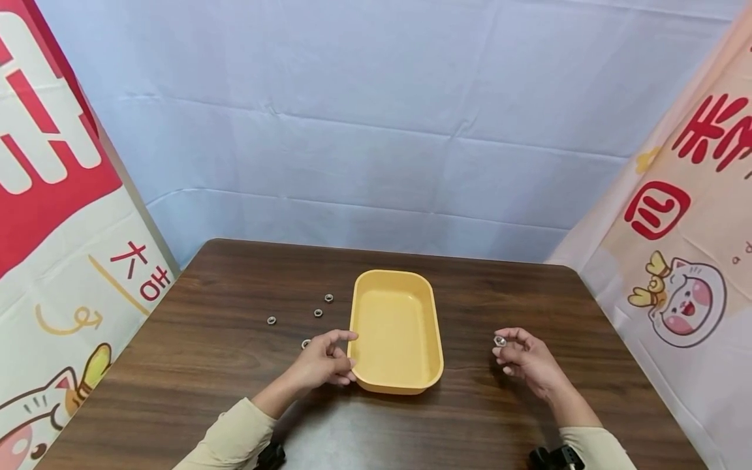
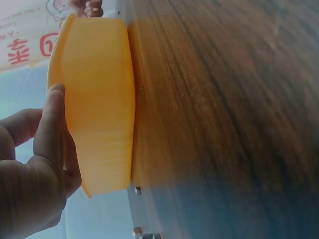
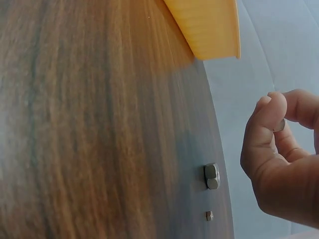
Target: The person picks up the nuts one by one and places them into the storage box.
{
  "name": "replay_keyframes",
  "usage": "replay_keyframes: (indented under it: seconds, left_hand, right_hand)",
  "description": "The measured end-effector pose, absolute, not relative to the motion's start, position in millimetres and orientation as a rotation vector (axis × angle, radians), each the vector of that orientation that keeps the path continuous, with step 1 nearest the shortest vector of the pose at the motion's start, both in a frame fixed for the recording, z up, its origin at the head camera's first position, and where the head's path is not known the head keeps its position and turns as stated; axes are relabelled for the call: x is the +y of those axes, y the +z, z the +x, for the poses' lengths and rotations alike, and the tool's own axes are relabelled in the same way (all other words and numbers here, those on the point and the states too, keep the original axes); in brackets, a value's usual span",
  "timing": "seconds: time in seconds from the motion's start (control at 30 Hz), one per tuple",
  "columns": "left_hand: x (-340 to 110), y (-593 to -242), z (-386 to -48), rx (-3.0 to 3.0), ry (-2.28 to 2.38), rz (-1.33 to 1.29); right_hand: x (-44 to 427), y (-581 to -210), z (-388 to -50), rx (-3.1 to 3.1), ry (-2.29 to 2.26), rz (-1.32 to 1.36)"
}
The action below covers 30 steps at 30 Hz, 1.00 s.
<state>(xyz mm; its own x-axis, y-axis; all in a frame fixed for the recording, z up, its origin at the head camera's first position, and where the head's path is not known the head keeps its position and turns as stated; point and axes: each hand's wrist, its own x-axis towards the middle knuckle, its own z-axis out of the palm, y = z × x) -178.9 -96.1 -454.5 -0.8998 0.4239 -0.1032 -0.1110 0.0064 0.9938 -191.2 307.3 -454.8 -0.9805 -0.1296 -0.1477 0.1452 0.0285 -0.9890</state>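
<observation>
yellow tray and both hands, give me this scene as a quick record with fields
centre: yellow rounded-rectangular tray on dark brown wood-grain table
left hand: fingers hold the tray's left rim
right hand: fingers pinch one silver metal nut, right of the tray
left of tray: four silver metal nuts on the table, one partly hidden by the left hand
near right hand: more metal nuts on table, count unclear
backdrop: pale blue cloth

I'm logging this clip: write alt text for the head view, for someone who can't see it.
A person's right hand pinches a metal nut to the right of a yellow tray, while the left hand holds the tray's left side. Four more nuts lie on the dark wooden table left of the tray, one partly behind the left hand.
</observation>
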Motion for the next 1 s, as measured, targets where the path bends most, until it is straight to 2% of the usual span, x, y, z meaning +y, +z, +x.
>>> replay_keyframes:
  seconds: [0.43, 1.0]
  left_hand:
    - [-98, -457, -183, 1.882, 1.938, 0.322]
    - [-96, -458, -185, 1.882, 1.95, 0.329]
  right_hand:
    - [294, -443, -195, 2.19, -1.966, -0.028]
    - [274, -427, -216, 2.221, -1.831, -0.089]
